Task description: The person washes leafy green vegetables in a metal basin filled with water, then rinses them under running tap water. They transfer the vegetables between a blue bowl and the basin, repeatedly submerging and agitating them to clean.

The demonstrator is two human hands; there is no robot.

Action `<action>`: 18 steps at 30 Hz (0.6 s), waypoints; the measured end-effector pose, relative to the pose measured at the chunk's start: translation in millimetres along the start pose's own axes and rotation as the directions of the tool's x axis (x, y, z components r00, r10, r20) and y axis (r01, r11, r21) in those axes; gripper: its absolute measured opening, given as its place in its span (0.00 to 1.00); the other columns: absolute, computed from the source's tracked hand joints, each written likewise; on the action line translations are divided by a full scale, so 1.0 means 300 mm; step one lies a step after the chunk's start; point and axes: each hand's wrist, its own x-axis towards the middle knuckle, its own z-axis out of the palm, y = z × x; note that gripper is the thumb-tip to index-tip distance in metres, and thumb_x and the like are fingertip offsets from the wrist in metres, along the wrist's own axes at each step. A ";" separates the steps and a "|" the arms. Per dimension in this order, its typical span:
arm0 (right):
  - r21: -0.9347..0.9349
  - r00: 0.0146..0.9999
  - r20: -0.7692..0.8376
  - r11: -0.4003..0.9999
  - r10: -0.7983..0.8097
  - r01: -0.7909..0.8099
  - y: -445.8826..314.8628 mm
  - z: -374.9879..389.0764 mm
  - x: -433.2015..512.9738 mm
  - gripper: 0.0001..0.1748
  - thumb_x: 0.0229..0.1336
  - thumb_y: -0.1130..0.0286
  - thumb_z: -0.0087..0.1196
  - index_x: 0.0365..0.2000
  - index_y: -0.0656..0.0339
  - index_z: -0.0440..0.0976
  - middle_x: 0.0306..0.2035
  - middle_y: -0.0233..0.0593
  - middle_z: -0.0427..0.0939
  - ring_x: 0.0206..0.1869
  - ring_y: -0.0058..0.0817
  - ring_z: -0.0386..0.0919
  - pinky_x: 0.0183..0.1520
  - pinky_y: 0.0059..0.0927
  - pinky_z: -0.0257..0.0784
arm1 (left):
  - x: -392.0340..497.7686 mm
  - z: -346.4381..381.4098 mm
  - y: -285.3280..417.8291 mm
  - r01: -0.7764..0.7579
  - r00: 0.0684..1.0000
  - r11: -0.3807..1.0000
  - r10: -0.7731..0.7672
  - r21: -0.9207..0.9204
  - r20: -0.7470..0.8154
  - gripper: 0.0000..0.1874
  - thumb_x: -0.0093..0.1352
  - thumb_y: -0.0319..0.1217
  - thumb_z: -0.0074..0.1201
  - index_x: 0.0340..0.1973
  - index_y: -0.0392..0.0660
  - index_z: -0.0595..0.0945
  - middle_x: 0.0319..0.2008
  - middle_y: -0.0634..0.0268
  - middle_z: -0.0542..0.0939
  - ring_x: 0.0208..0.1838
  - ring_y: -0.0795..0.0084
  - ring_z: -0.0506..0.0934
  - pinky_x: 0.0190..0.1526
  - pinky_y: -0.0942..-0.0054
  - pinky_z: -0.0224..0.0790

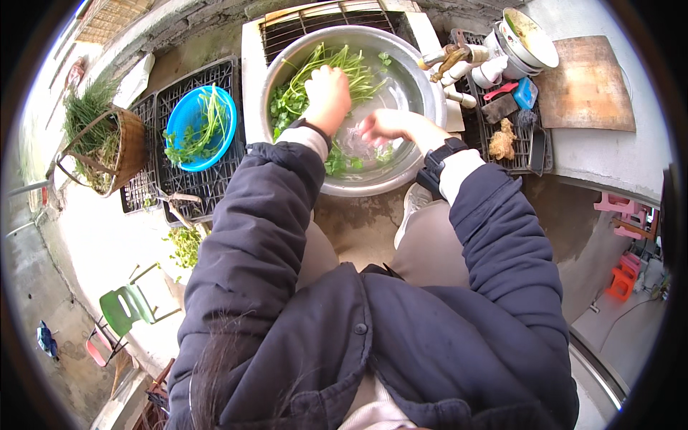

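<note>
A wide metal basin (438,115) of water stands in front of me. Long-stemmed leafy greens (360,80) lie in its left and upper part, their leaves towards the left. My left hand (329,97) is curled over the bunch and grips it; its fingertips are hidden beneath. Lower right of it, my right hand (389,128) is just above the water, fingers bent and loosely apart, nothing visible in them. The water under those fingers is splashed up. Loose leaves (344,161) float near the basin's front wall, and a sprig (385,59) floats at the back.
A blue plastic colander (231,129) with some greens sits on black crates (215,185) to the left, beside a woven basket (131,150) of grassy plants. Brass taps (451,59) jut over the basin's right rim. Stacked bowls (529,40) and a wooden board (586,83) lie further right.
</note>
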 end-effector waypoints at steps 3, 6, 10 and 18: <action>0.252 0.961 -0.277 0.965 -0.001 0.073 0.049 -0.060 0.006 0.13 0.59 0.74 0.52 0.44 0.67 0.75 0.37 0.36 0.79 0.36 0.23 0.76 0.39 0.22 0.74 | 0.018 0.028 -0.040 -0.057 0.997 0.998 0.059 0.030 -0.055 0.08 0.61 0.28 0.53 0.37 0.44 0.78 0.38 0.56 0.78 0.43 0.58 0.77 0.44 0.61 0.71; 0.390 0.934 -0.356 0.905 -0.022 0.170 0.062 -0.090 0.007 0.13 0.60 0.72 0.52 0.43 0.66 0.76 0.35 0.34 0.78 0.35 0.21 0.76 0.39 0.22 0.75 | 0.059 -0.003 -0.075 -0.061 0.996 0.998 0.059 0.020 0.067 0.08 0.61 0.26 0.52 0.36 0.43 0.80 0.37 0.55 0.81 0.44 0.56 0.79 0.45 0.60 0.72; 0.471 0.889 -0.456 0.839 -0.033 0.273 0.036 -0.105 -0.006 0.11 0.61 0.70 0.53 0.42 0.64 0.76 0.32 0.33 0.77 0.35 0.19 0.76 0.39 0.22 0.75 | 0.122 -0.131 -0.152 0.028 0.989 0.988 -0.005 -0.154 0.150 0.09 0.58 0.26 0.52 0.32 0.46 0.84 0.35 0.52 0.83 0.41 0.55 0.81 0.46 0.59 0.73; 0.586 0.861 -0.464 0.656 -0.209 0.475 -0.097 -0.079 -0.057 0.23 0.56 0.63 0.61 0.47 0.68 0.72 0.41 0.40 0.76 0.41 0.24 0.75 0.44 0.24 0.75 | 0.141 -0.436 -0.253 0.003 0.941 0.783 0.208 -0.621 0.267 0.11 0.51 0.23 0.62 0.31 0.38 0.83 0.24 0.63 0.82 0.24 0.76 0.77 0.27 0.76 0.69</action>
